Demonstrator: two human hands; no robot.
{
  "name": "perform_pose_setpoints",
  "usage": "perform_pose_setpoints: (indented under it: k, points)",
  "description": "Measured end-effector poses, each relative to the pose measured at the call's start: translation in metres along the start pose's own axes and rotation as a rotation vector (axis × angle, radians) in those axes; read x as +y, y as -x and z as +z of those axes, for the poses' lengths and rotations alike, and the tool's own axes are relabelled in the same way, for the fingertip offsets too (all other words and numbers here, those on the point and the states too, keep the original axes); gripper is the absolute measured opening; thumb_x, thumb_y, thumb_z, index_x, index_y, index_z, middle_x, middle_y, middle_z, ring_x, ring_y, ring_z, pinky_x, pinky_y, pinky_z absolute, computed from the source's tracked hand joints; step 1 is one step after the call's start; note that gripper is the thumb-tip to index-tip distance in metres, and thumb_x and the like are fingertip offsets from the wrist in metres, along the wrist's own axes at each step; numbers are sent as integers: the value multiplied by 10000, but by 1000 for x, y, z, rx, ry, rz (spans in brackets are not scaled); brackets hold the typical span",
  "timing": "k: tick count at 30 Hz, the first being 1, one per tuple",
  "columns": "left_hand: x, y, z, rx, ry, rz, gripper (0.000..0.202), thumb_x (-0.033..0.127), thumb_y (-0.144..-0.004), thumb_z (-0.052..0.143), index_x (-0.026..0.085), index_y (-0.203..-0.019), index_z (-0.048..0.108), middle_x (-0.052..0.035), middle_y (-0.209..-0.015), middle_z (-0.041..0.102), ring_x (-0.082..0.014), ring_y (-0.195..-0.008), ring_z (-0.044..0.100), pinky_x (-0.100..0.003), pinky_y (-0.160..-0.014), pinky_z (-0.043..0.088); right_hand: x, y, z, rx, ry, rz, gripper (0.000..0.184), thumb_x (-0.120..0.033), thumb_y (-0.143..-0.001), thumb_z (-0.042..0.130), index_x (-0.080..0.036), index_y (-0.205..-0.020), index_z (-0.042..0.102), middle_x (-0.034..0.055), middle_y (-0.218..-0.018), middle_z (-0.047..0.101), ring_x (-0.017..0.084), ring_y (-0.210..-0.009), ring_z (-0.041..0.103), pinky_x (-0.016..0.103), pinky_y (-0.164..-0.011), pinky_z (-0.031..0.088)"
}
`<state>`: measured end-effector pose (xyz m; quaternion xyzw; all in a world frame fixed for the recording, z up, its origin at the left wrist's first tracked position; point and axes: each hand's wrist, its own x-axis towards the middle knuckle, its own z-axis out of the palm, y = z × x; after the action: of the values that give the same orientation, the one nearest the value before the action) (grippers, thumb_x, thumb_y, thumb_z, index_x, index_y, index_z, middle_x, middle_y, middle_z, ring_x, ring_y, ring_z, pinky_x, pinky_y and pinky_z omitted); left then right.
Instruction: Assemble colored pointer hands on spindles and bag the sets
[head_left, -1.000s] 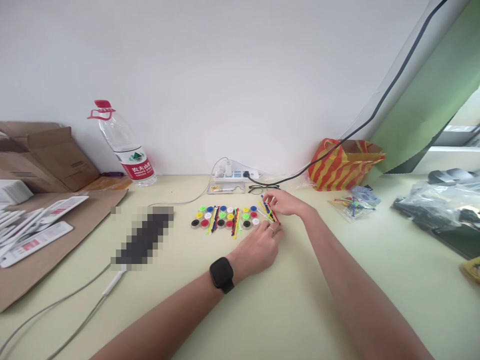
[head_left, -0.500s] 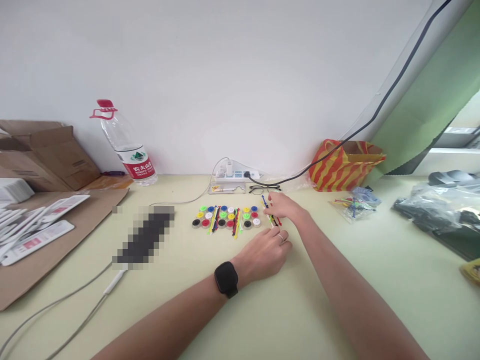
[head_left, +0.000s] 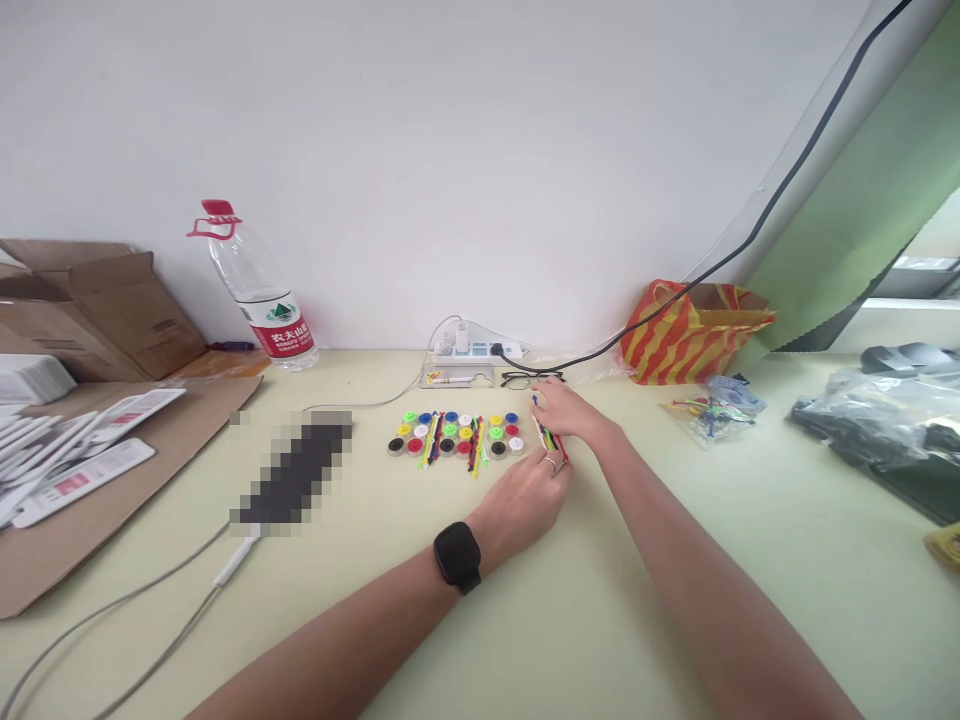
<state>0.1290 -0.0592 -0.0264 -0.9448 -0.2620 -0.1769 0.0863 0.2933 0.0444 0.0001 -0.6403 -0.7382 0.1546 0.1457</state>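
A small bundle of thin coloured plastic sticks (head_left: 548, 436) lies at the right end of a row of pieces. My right hand (head_left: 568, 408) has its fingers closed at the far end of this bundle. At the near end, my left hand (head_left: 523, 503), with a ring and a black watch on the wrist, is curled against the sticks; its fingertips are partly hidden. Left of the hands stand groups of small round discs (head_left: 448, 431) in several colours. Two more stick bundles, one on the left (head_left: 432, 441) and one nearer me (head_left: 475, 447), lie between those groups.
Behind the pieces are a clear case (head_left: 456, 377), a power strip (head_left: 480, 350) and eyeglasses (head_left: 525, 379). A water bottle (head_left: 281, 325), a cardboard box (head_left: 112, 315) and a pixelated dark object (head_left: 296, 475) are leftward. Rightward are a striped bag (head_left: 667, 340) and plastic packets (head_left: 709, 415).
My left hand has moved slightly up and left, closer along the near end of the sticks. The bundle looks tighter and straighter. My right hand stays at the far end.
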Motion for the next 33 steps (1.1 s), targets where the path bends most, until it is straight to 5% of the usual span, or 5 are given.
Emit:
perform_pose_setpoints:
  k: [4,13,23,29,33]
  points:
    - [-3,-1,0,-22,9,2,209,86,-1008,442,155,-929,623,-112,-960,645,-249,-890,591,-374,-747,505,3,-3,3,-2,-28,-53,276,-190,-928,615,-163,-1190,699,124,-1276,668,239,-1155,618,283,-961,474]
    - [-2,-1,-3,-18,74,-7,208,154,-1027,454,154,-950,647,-119,-972,679,-264,-952,612,-406,-825,511,-2,6,-22,-95,-100,-16,125,-245,-902,645,-175,-913,748,53,-971,760,206,-905,686,249,-782,500]
    - [-3,-1,0,-17,-13,-28,226,21,-924,461,121,-1019,640,-156,-1039,676,-282,-943,616,-425,-826,513,-9,15,-28,-322,-235,185,368,-308,-843,765,-157,-1137,605,48,-848,739,175,-625,719,255,-603,560]
    - [3,0,-6,27,74,-22,205,342,-996,580,171,-906,646,-98,-938,688,-266,-908,604,-403,-768,476,-16,10,-14,-249,-186,192,488,-241,-757,816,-160,-1176,579,51,-915,732,157,-590,685,255,-563,527]
    - [1,0,-6,9,75,-5,238,273,-1031,536,180,-848,656,-70,-885,698,-233,-865,585,-374,-715,427,-15,7,-11,-200,-132,126,507,-221,-752,803,-158,-1214,603,46,-922,724,160,-669,670,243,-590,493]
